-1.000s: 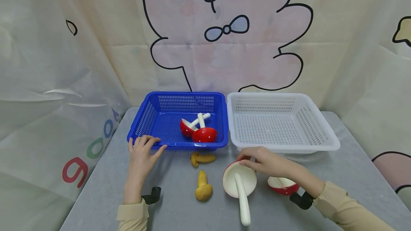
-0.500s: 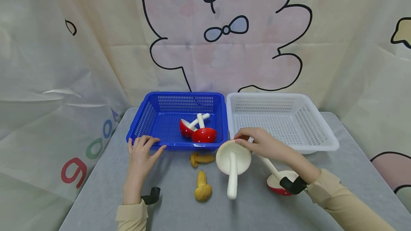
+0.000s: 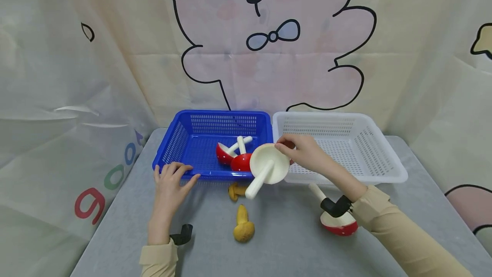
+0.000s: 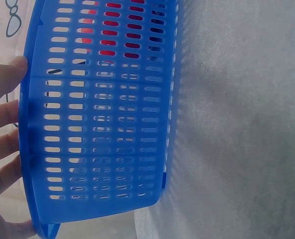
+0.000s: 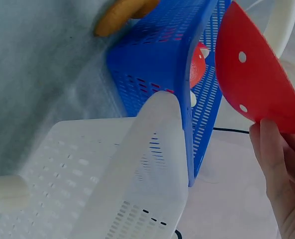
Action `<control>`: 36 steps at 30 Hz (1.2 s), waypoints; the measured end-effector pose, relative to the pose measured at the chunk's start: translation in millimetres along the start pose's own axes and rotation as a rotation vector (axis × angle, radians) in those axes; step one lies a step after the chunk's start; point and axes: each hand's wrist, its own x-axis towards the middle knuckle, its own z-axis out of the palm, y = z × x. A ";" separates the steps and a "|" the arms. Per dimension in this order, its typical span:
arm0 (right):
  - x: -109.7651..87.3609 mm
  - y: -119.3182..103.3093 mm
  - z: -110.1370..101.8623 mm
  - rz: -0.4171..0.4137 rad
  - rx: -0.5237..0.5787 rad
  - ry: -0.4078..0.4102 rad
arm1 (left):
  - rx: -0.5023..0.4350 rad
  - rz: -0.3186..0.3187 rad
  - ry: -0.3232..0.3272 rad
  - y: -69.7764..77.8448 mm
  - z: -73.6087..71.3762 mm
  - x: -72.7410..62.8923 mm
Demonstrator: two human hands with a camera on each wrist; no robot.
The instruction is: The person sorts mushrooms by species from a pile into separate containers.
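My right hand [image 3: 305, 153] pinches the cap edge of a large red toy mushroom [image 3: 274, 161], its pale underside and stem facing me. It hangs over the front right corner of the blue basket [image 3: 168, 151]. White dots show on the mushroom's red cap [image 5: 254, 74] in the right wrist view. With fingers spread, my left hand [image 3: 169, 189] rests on that basket's front left rim; in the left wrist view the fingertips [image 4: 20, 62] touch the rim. Two red-and-white toy mushrooms [image 3: 224, 154] lie inside the blue basket, one partly hidden behind the held one.
To the right stands a white basket [image 3: 390, 157], side by side with the blue one. Two yellow-brown toy mushrooms [image 3: 244, 229] lie on the grey table before the blue basket. Another red mushroom [image 3: 342, 228] lies under my right forearm, partly covered by the black wrist strap [image 3: 336, 206].
My right hand has lifted the large red mushroom off the table and carried it forward and left to the blue basket's front corner. My left hand has stayed on the rim.
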 end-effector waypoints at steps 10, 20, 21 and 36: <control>29.5 -1.0 -3.2 0.032 0.019 0.036 | 0.005 -0.020 -0.012 0.2 -2.6 0.8; 59.2 -2.8 -4.7 0.123 0.016 0.085 | -0.004 -0.019 -0.008 -2.0 -3.3 0.7; 61.8 -2.5 -4.6 0.132 0.010 0.089 | -0.006 -0.016 -0.007 -1.8 -3.5 1.0; 94.4 11.8 16.0 0.244 -0.107 0.148 | 0.002 0.006 0.002 -1.6 -1.0 2.2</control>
